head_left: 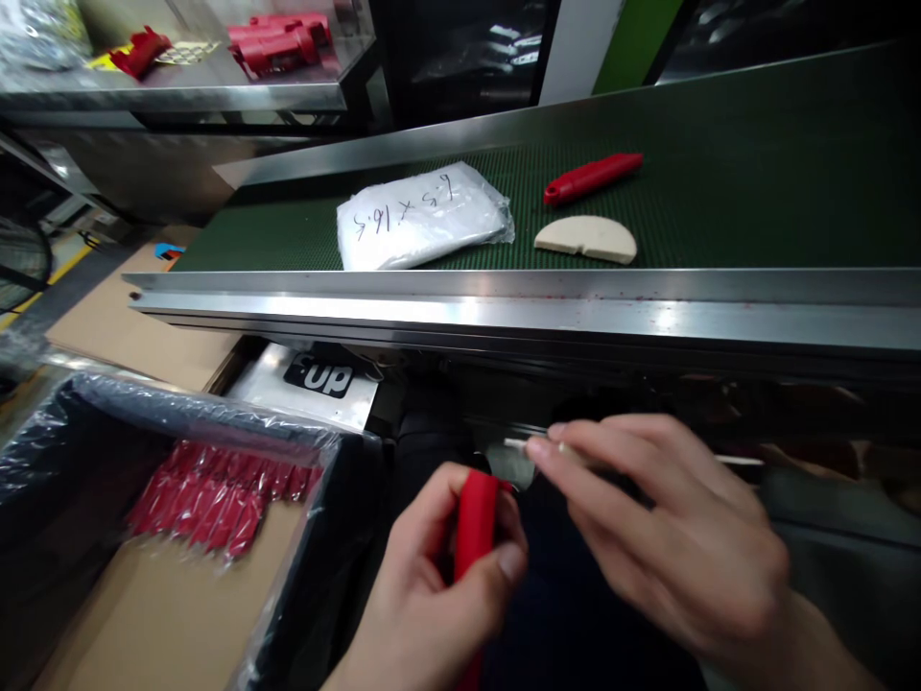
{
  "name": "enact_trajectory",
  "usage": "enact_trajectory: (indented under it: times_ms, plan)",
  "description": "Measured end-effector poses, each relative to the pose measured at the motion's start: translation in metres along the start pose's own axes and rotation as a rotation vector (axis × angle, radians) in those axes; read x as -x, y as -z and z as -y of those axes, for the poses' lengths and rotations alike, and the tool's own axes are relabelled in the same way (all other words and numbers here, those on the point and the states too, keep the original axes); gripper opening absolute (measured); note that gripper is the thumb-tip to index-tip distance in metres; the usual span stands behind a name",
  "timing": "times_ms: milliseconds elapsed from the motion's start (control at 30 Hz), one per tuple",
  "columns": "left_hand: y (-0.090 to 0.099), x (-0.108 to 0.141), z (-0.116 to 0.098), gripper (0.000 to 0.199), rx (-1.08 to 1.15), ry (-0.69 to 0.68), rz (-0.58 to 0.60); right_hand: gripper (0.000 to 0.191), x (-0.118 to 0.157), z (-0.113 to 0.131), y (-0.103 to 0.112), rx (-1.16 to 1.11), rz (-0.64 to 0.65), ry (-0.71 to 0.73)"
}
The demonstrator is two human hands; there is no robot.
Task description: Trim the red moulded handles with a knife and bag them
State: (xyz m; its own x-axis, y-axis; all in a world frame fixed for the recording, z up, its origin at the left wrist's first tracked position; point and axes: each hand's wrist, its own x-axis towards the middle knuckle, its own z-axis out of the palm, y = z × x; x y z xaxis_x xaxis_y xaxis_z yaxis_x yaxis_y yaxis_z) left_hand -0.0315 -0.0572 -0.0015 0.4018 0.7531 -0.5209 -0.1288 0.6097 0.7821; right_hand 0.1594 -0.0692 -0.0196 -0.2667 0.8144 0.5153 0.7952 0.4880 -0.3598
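Observation:
My left hand (453, 576) is closed around a red plastic handle-like part (475, 528), held upright at the lower middle. My right hand (669, 528) pinches a thin pale stick (513, 442) between thumb and fingers. The stick's tip points left, above and apart from the red part, and its other end shows behind the hand. On the green conveyor belt (302, 226) ahead lie a similar red part (594, 178) and a cream half-disc block (586, 238) with a small notch. A white plastic packet (424, 219) with handwriting lies to their left.
A metal rail (504, 302) edges the belt between it and my hands. At lower left stands a plastic-lined bin (173, 614) with several bagged red parts (216, 494). More red parts (280, 43) rest on a metal shelf at upper left.

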Motion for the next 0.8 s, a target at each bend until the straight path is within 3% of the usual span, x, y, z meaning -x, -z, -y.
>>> enact_trajectory:
  times_ms: [133,300,433,800]
  plan:
    - [0.004,0.002,0.006,0.026,0.183,0.084,0.14,0.046,0.004,-0.009,0.004,-0.118,-0.095,-0.143]
    - [0.007,-0.003,0.005,0.014,0.36,0.068,0.231,0.04,0.007,0.008,0.009,-0.22,0.009,-0.077]
    - [0.007,-0.004,0.004,0.015,0.373,0.089,0.287,0.035,0.004,0.02,0.005,-0.177,-0.02,-0.056]
    - [0.004,-0.007,0.005,0.022,0.329,0.141,0.325,0.031,0.004,0.018,0.002,-0.18,-0.044,-0.026]
